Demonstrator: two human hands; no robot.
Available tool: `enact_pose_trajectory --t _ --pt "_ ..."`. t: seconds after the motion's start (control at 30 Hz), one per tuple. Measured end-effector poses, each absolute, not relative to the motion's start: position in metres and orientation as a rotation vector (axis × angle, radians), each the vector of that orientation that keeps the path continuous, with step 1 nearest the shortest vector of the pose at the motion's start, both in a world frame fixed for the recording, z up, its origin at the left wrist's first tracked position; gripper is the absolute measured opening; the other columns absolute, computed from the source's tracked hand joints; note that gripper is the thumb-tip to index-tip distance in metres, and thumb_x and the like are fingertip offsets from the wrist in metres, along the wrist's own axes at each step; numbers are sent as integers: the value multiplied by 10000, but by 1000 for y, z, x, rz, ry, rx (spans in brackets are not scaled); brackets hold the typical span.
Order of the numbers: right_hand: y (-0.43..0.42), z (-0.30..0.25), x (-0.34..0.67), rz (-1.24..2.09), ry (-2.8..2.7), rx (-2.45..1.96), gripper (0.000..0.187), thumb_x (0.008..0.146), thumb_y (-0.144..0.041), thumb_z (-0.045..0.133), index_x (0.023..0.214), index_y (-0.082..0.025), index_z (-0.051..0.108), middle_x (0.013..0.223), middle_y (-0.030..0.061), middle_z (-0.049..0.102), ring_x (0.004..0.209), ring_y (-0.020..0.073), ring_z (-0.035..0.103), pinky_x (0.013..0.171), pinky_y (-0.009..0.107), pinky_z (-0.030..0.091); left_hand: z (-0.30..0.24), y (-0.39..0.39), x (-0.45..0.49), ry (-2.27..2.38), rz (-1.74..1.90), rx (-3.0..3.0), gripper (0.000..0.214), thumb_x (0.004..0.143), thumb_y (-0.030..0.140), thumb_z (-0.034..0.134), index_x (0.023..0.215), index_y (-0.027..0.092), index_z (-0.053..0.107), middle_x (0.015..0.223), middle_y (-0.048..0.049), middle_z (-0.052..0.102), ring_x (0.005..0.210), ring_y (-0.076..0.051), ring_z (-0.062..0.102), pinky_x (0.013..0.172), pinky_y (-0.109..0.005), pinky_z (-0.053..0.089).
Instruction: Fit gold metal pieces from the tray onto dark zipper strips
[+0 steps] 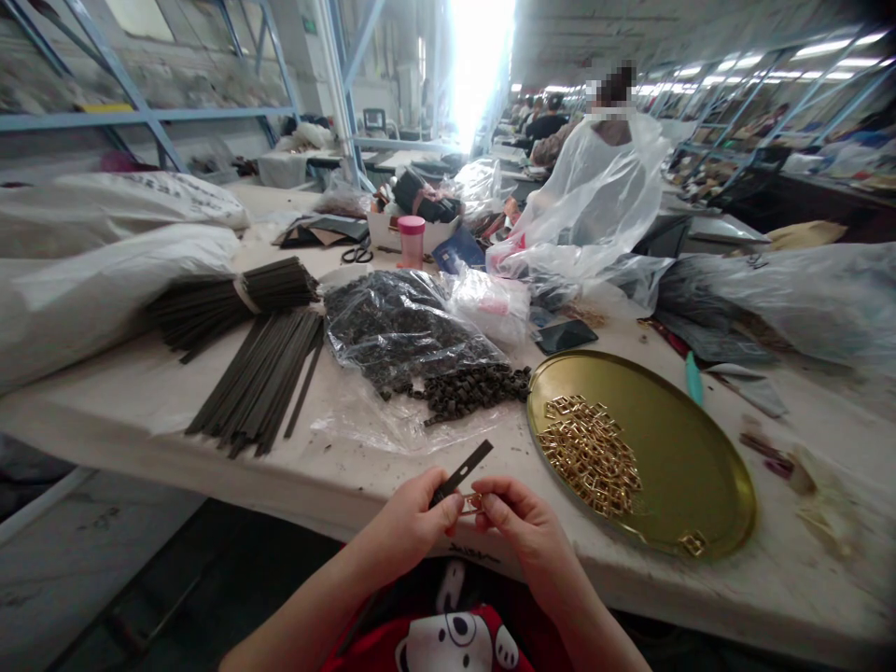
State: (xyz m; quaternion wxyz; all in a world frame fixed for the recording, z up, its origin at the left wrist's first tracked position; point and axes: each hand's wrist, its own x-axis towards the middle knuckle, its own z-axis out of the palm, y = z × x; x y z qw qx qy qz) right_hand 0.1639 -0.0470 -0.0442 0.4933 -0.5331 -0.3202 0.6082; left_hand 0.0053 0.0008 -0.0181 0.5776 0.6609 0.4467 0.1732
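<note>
My left hand is closed on a dark strap, whose slotted end sticks out up and to the right. My right hand pinches a small gold buckle. Thumbs and fingertips of both hands meet at this buckle, in front of the table's near edge. Whether the strap passes through it is hidden by the fingers. To the right, a round gold tray bears a heap of gold buckles. Beyond my hands lies a pile of short dark loops, partly inside a clear plastic bag.
Loose dark strips and a tied bundle lie left on the table. White sacks flank them. Farther back are scissors, a pink-lidded jar and a phone-like dark slab. A person sits beyond, behind plastic sheeting.
</note>
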Motion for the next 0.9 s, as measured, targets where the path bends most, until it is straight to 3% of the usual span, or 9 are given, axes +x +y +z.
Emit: enact_pose_trajectory --t 0.4,0.57,0.73,0.9 --pt "-45 -37 156 1641 -836 -1099 253 696 -402 682 782 -189 576 693 -9 635 649 133 582 631 259 435 -17 -6 7 1069 399 1659 138 819 273 449 766 159 505 690 23 510 660 -129 470 585 -224 341" --pt "-43 -39 156 1624 -823 -1117 275 698 -433 670 774 -194 557 637 -17 636 634 145 599 626 271 442 -14 -4 7 1069 410 1632 156 824 269 429 770 154 519 688 10 538 664 -137 492 588 -229 353" --pt "-42 -43 160 1602 -796 -1195 325 630 -458 712 714 -189 550 603 -25 611 593 143 569 584 259 419 -13 -1 9 1064 404 1558 167 812 280 439 754 151 527 672 12 545 667 -141 505 591 -227 365" --pt "-44 -47 157 1479 -675 -1261 298 661 -432 699 702 -176 551 585 -38 560 555 103 488 560 221 374 -15 -3 13 1079 444 1503 175 794 296 469 700 155 513 644 29 519 631 -124 473 589 -220 355"
